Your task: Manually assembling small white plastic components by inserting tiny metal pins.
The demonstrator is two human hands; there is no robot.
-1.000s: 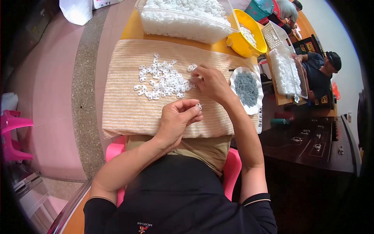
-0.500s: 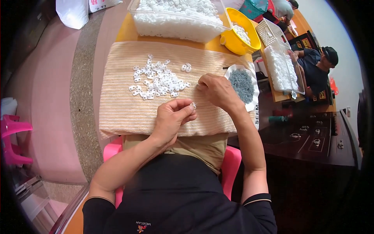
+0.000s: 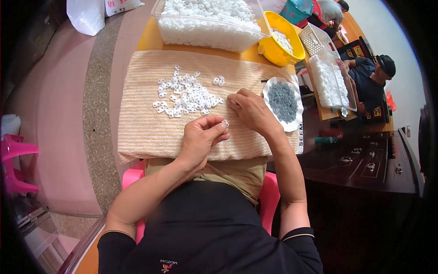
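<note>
My left hand (image 3: 203, 137) pinches a small white plastic piece (image 3: 226, 123) between thumb and fingertips, just above the striped towel (image 3: 150, 141). To its right, my right hand (image 3: 253, 110) is closed in a pinch near the towel, palm down. A bit of something pale shows at its fingertips, too small to name. Left of that hand lies a loose pile of small white two-holed plastic pieces (image 3: 194, 97). A few similar pieces (image 3: 219, 81) sit apart beyond the pile. Beside my right wrist, a white scalloped dish (image 3: 297, 107) holds many fine grey metal-looking parts.
Behind the towel stand a clear tub (image 3: 210, 39) full of white pieces and a yellow basket (image 3: 299, 50) with more. On the right, a person (image 3: 369, 75) in a dark cap sits by another filled clear bin (image 3: 331, 84). A pink stool (image 3: 18, 164) stands at far left.
My right hand has shifted slightly left, and its fingertips now show something pale. My left hand stays almost where it was, still pinching the white piece.
</note>
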